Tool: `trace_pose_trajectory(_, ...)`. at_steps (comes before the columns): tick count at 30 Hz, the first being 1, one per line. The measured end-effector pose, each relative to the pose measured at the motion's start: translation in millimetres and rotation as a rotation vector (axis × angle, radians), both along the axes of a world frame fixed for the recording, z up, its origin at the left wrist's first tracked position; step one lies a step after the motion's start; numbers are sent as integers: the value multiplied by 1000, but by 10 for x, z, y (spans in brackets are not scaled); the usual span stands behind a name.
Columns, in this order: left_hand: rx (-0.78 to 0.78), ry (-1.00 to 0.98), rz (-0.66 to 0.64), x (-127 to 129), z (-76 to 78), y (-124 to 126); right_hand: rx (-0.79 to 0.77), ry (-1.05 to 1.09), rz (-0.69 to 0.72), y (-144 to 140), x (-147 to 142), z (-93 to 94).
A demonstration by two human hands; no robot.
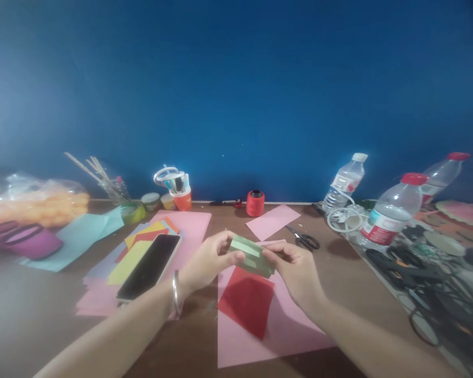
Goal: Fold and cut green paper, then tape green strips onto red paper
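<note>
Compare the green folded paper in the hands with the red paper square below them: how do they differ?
The green folded paper is pleated and held up by the left hand and right hand; the red paper square lies flat and untouched on a pink sheet. Green is pale, red deep. Both are craft paper.

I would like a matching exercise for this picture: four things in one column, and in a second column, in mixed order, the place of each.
Things
1. folded green paper
2. phone
3. scissors
4. red thread spool

Places
A. at the back of the table, near the blue wall
B. held between the left hand and the right hand
C. on the coloured sheets, left of the hands
D. flat on the table, right of the small pink sheet

Pairs: 1-B, 2-C, 3-D, 4-A
</note>
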State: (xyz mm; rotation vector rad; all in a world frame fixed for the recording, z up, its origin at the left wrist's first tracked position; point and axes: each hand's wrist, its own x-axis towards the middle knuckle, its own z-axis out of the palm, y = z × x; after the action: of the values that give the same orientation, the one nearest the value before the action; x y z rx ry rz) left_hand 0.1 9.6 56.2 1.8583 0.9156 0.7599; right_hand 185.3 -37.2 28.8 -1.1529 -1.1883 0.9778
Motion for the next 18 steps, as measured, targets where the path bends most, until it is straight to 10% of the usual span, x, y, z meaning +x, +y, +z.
trace_pose_trajectory(12,-103,153,-142,65,-52,-44,-465,381,507,71,28,-73)
trace_pose_trajectory(18,-115,206,-33,40,-72,-51,-496,410,533,69,19,-104)
